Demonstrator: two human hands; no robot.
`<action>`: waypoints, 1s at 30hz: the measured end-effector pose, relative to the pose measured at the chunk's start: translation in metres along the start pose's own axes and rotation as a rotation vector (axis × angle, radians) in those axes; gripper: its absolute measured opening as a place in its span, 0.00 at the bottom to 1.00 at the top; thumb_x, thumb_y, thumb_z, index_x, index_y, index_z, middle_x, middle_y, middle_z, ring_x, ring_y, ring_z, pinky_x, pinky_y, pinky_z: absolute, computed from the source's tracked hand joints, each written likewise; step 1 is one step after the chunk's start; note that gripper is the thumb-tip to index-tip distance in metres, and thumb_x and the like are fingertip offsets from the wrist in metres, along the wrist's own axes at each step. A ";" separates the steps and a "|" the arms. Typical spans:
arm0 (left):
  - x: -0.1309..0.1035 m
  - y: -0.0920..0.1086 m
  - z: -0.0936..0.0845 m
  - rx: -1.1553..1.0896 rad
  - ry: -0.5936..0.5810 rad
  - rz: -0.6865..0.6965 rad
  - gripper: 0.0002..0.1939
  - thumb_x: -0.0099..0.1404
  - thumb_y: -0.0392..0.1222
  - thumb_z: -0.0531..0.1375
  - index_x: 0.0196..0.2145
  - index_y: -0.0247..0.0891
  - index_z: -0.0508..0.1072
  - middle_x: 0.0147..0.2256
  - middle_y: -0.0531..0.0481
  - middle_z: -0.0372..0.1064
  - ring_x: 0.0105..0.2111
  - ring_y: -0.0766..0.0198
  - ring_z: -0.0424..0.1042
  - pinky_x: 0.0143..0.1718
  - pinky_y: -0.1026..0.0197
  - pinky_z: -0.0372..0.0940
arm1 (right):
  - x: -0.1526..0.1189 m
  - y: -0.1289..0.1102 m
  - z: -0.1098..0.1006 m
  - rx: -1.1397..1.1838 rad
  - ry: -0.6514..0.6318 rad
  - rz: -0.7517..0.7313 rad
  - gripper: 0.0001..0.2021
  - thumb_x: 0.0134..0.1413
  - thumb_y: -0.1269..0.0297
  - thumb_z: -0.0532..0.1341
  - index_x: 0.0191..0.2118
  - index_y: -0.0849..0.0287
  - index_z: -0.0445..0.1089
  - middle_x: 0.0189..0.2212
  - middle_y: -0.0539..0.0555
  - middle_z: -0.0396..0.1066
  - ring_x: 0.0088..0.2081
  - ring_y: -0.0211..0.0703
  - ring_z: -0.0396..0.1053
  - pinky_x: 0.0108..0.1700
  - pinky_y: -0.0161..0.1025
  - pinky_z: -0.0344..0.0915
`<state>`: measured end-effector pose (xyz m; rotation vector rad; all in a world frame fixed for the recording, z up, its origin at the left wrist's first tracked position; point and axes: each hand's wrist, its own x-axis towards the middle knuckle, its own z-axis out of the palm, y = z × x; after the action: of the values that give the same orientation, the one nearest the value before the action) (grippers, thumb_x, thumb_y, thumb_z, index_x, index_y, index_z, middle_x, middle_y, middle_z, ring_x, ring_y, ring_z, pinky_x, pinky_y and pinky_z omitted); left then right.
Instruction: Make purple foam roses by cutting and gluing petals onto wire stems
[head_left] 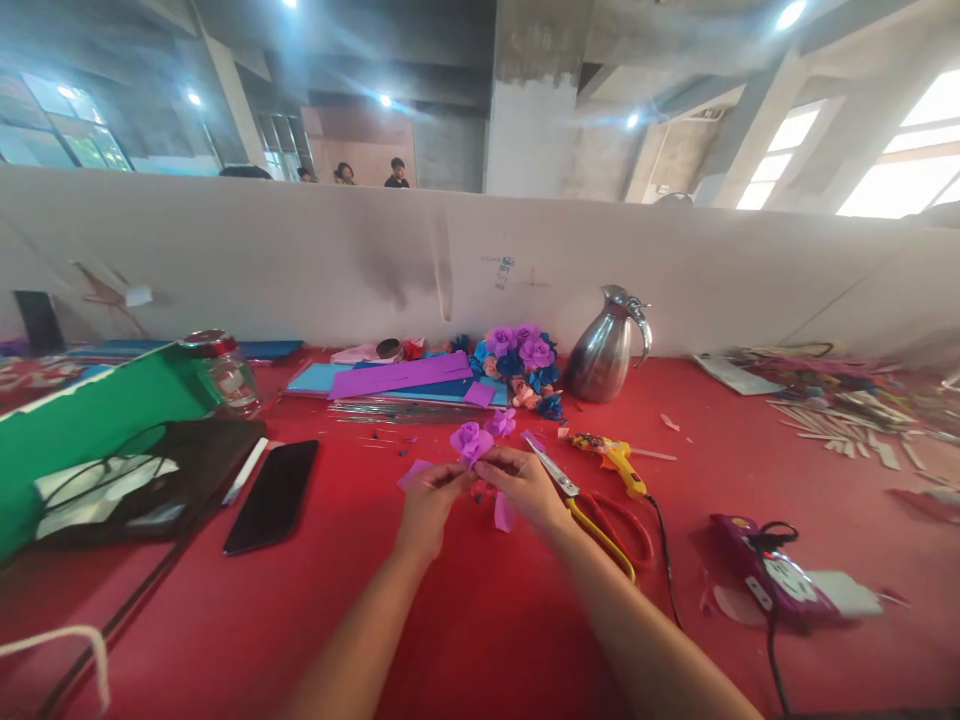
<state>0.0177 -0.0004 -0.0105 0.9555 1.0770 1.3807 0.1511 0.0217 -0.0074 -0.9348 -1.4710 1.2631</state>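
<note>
Both hands meet over the middle of the red table, pinching the base of a purple paper flower [470,441]. My left hand [433,503] is closed on it from the left, and my right hand [525,485] from the right. Another small purple flower [501,422] is just behind it. A purple paper piece [505,512] shows below the fingers, and another [415,473] beside my left hand. Scissors [574,495] with yellow and red handles lie right of my right hand. A yellow glue gun [616,461] rests beyond them.
Paper flowers [517,358] stand behind, beside purple strips [401,375] on blue sheets. A steel jug [604,350] is at the back. Left are a phone [273,497], a jar [227,375] and a dark bag [165,475]. A purple power strip [776,575] with cables lies right.
</note>
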 end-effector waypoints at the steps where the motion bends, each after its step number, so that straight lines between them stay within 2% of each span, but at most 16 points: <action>1: 0.000 -0.001 0.001 0.014 -0.008 0.003 0.09 0.42 0.43 0.70 0.22 0.36 0.78 0.22 0.52 0.72 0.26 0.66 0.66 0.33 0.63 0.61 | -0.001 0.003 0.000 0.042 0.017 0.011 0.10 0.44 0.57 0.64 0.29 0.58 0.75 0.26 0.51 0.73 0.29 0.40 0.69 0.34 0.37 0.64; 5: 0.003 -0.008 0.001 0.069 -0.048 0.020 0.09 0.44 0.43 0.69 0.21 0.36 0.77 0.21 0.53 0.71 0.26 0.66 0.65 0.32 0.64 0.60 | -0.007 0.005 -0.005 0.116 0.050 0.046 0.11 0.41 0.56 0.67 0.28 0.60 0.75 0.24 0.51 0.72 0.27 0.38 0.67 0.33 0.36 0.63; 13: 0.005 -0.012 -0.002 0.164 -0.058 0.034 0.08 0.43 0.42 0.70 0.22 0.37 0.78 0.22 0.53 0.72 0.26 0.66 0.67 0.33 0.64 0.61 | -0.005 0.004 -0.004 0.242 -0.021 0.043 0.15 0.40 0.54 0.67 0.32 0.59 0.74 0.26 0.50 0.71 0.29 0.38 0.66 0.33 0.36 0.62; 16: 0.005 -0.011 -0.003 0.163 -0.074 0.047 0.09 0.45 0.42 0.69 0.26 0.37 0.78 0.26 0.52 0.74 0.30 0.64 0.69 0.36 0.63 0.63 | -0.004 0.007 -0.002 0.240 0.004 0.016 0.15 0.42 0.52 0.66 0.32 0.59 0.73 0.27 0.50 0.70 0.29 0.38 0.65 0.32 0.35 0.62; 22: 0.011 -0.012 -0.008 0.091 0.022 0.130 0.13 0.49 0.45 0.68 0.35 0.40 0.78 0.35 0.50 0.75 0.37 0.62 0.71 0.44 0.60 0.63 | -0.002 0.005 -0.003 0.220 0.017 -0.073 0.14 0.46 0.52 0.64 0.34 0.58 0.71 0.27 0.50 0.70 0.31 0.40 0.66 0.37 0.38 0.62; 26: 0.010 -0.009 -0.008 0.166 -0.095 0.117 0.13 0.51 0.44 0.67 0.36 0.39 0.79 0.37 0.48 0.75 0.40 0.59 0.70 0.48 0.57 0.61 | -0.001 0.008 -0.001 0.190 0.025 -0.084 0.12 0.45 0.54 0.65 0.28 0.58 0.68 0.23 0.48 0.66 0.27 0.37 0.63 0.31 0.35 0.60; 30: 0.008 -0.008 -0.006 0.199 -0.109 0.151 0.11 0.53 0.42 0.65 0.35 0.39 0.80 0.42 0.47 0.74 0.46 0.57 0.68 0.52 0.57 0.59 | -0.001 0.013 0.001 0.210 0.059 -0.131 0.10 0.45 0.59 0.64 0.35 0.57 0.68 0.25 0.47 0.66 0.29 0.37 0.64 0.33 0.34 0.61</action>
<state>0.0137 0.0071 -0.0197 1.2647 1.0919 1.3429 0.1495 0.0229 -0.0207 -0.7193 -1.3035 1.2554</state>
